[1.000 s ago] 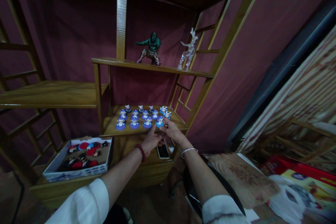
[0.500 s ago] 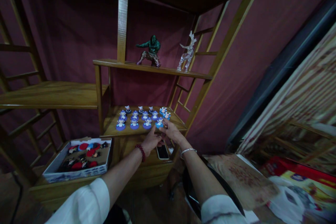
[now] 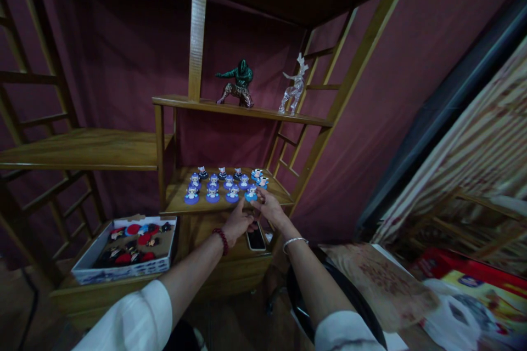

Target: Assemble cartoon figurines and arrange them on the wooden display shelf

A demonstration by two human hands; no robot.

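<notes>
Small figurines with purple and blue bases stand in rows on the lower shelf [image 3: 175,205]. My right hand [image 3: 269,211] has its fingertips at the right side of the front-right figurine [image 3: 251,193], which has a light blue body and base. Just below and left of it, my left hand [image 3: 239,224] is at the shelf's front edge, its index finger stretched up towards the same figurine and other fingers bent. Behind are several purple figurines [image 3: 213,180], dark-based ones [image 3: 222,173] at the back, and blue-and-white ones [image 3: 262,181] at right.
A phone [image 3: 256,238] lies below the shelf edge, under my hands. At lower left, an open box [image 3: 168,255] holds red and black figurines. On the shelf above stand a green crouching statue [image 3: 239,83] and a clear deer [image 3: 293,88]. A black stool [image 3: 296,290] is near my right forearm.
The view has shifted slightly, with the shelf a little farther right. Both hands stay by the front-right figurine, and the figurines keep their places in the rows.
</notes>
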